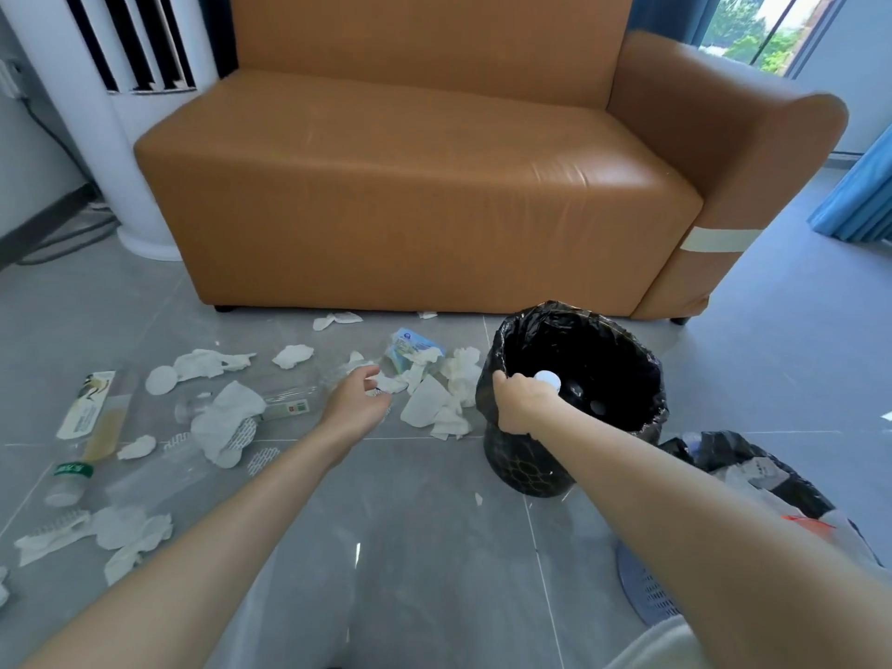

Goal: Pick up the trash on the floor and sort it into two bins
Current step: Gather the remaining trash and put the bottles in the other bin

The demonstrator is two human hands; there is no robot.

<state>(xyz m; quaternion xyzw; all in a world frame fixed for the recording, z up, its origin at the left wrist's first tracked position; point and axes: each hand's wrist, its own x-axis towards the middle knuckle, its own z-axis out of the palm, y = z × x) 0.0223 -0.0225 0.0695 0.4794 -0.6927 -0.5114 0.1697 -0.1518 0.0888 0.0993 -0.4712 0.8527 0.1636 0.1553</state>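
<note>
The sofa (410,185) was tan-orange, with a cream strip (714,241) across its arm. The floor (434,548) was grey tile with pale joints. The bin (526,470) was black with a gold honeycomb pattern, and its liner (579,340) was black. The tissues (425,403) were white. The bottle (91,417) bore a green band. The curtain (859,205) was blue.

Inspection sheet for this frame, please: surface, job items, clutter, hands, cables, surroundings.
Surface: grey tiled floor.
Job's things: crumpled white tissues and clear plastic bottles scattered left; black-bagged patterned bin upright; second black-bagged lilac mesh bin, partly filled, lower right.
Clutter: nothing seen beyond the trash.
Hands: left hand reaches over tissues; right hand grips first bin's rim.
Cables: dark cables on floor, far left.
Surroundings: orange leather sofa, white tower unit, blue curtain.
</note>
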